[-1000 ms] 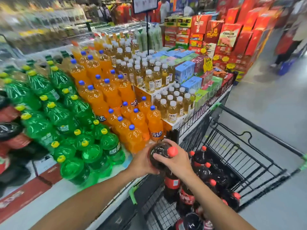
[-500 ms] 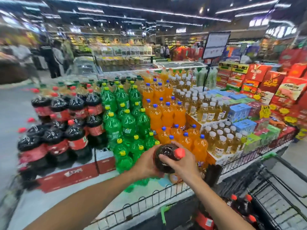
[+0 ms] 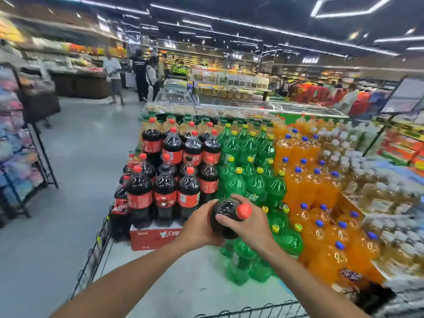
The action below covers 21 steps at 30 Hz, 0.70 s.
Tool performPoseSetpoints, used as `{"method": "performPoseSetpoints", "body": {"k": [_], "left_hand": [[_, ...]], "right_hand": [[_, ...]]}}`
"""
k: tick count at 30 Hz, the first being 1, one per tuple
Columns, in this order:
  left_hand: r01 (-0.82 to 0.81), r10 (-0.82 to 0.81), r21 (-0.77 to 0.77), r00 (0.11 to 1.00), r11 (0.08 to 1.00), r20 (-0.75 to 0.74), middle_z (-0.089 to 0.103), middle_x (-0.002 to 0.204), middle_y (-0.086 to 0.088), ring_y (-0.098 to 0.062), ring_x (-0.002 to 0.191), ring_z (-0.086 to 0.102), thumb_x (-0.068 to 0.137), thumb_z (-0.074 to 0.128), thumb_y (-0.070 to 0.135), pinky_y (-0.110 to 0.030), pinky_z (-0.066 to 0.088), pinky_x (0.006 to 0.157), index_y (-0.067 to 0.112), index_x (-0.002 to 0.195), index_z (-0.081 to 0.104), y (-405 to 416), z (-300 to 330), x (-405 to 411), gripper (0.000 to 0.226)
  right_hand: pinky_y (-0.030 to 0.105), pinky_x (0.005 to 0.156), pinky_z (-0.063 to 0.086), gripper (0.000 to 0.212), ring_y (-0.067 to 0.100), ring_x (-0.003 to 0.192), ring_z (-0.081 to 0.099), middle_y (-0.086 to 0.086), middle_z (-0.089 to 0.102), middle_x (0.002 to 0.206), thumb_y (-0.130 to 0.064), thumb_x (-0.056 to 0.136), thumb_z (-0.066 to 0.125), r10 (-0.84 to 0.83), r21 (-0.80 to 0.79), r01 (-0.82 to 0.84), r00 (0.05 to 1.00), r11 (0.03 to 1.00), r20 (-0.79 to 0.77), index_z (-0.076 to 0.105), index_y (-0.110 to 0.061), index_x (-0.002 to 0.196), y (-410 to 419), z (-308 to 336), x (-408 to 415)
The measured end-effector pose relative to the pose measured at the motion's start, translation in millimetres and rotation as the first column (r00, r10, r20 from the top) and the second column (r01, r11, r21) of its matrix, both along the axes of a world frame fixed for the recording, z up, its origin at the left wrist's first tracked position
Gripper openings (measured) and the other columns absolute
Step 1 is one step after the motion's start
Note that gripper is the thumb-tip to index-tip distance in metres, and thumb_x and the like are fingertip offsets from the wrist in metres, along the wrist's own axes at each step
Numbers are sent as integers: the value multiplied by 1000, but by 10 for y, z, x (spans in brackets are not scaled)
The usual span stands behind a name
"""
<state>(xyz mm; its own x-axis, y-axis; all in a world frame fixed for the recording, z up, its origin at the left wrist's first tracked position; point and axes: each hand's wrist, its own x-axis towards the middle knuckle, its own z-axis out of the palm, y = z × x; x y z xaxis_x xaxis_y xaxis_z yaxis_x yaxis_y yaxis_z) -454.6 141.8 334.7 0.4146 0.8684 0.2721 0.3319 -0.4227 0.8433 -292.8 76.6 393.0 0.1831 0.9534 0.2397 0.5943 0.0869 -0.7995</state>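
Observation:
I hold a large dark cola bottle (image 3: 226, 213) with a red cap (image 3: 244, 211) in both hands, over the low display platform (image 3: 183, 281). My left hand (image 3: 197, 228) grips its left side from below. My right hand (image 3: 246, 226) wraps round its shoulder just under the cap. The bottle hangs in front of the stacked cola bottles (image 3: 165, 180), above green bottles (image 3: 241, 260) standing on the platform.
Rows of green soda bottles (image 3: 247, 161), orange soda bottles (image 3: 305, 175) and pale drink bottles (image 3: 376, 191) fill the display to the right. A red carton (image 3: 153, 236) carries the cola stack. A wire fence (image 3: 96, 244) edges the platform. A rack (image 3: 20, 157) stands left; people (image 3: 140, 74) stand far back.
My view has swung left, away from the shopping cart, which is now out of sight. Both hands have carried the cola bottle leftward, from above the cart to in front of the cola stack.

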Motion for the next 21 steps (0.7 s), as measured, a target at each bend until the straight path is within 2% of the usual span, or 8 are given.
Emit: {"method": "performPoseSetpoints", "body": {"k": [6,12,14,17,18,19,20,21], "left_hand": [[-32,33,-57,999,998,16,67,119,21,-1,109,65,39,97,30,-37,56,92,41,129,49,312,-245,-351,103],[48,46,-295,951,954,305,67,126,10,-15,114,63,41,94,8,-44,58,92,36,128,54,540,-449,-230,100],[130,157,-522,868,843,470,61,136,0,-28,125,58,60,94,21,-65,52,89,33,135,55,693,-546,-118,85],[461,418,-759,642,460,643,67,129,-9,-35,121,59,91,64,45,-77,38,91,27,122,68,877,-529,57,37],[450,489,-782,611,433,622,70,122,-9,-36,116,61,94,59,43,-77,42,88,26,117,71,936,-548,116,31],[331,495,-817,667,472,556,73,116,-7,-35,110,65,91,64,40,-73,48,83,28,116,70,991,-603,180,28],[103,455,-803,778,587,433,74,112,-1,-27,105,68,80,77,39,-65,55,82,30,119,67,1022,-667,215,41],[-74,407,-734,867,675,286,73,110,7,-16,102,70,62,91,37,-54,59,84,32,124,61,1115,-815,255,70]], "right_hand": [[-5,77,39,72,-28,91,57,-27,69,103,-51,60,94,16,-24,-15,1000,1000,17,65,-42,126,297,-123,-380],[-6,77,38,75,-23,96,59,-26,70,107,-53,59,93,39,-46,-36,997,998,61,65,-42,128,643,-279,-340],[-4,80,39,76,-18,99,61,-24,70,110,-52,59,94,51,-50,-49,997,998,54,65,-41,129,788,-366,-267],[7,92,47,79,-11,104,64,-23,71,115,-52,59,94,54,-51,-52,998,997,32,65,-39,131,1022,-542,-148],[8,93,48,79,-10,105,64,-23,70,116,-52,59,94,58,-50,-56,998,997,25,65,-39,131,1106,-597,-102],[5,92,46,79,-8,105,64,-24,69,116,-51,59,94,62,-54,-61,998,997,20,64,-39,131,1189,-642,-56],[1,90,43,78,-7,106,63,-23,68,116,-50,60,95,66,-62,-65,998,996,14,64,-39,131,1272,-677,-8],[1,89,42,78,-6,105,64,-22,68,116,-49,60,94,67,-69,-67,998,995,6,64,-39,131,1360,-714,40]]}}
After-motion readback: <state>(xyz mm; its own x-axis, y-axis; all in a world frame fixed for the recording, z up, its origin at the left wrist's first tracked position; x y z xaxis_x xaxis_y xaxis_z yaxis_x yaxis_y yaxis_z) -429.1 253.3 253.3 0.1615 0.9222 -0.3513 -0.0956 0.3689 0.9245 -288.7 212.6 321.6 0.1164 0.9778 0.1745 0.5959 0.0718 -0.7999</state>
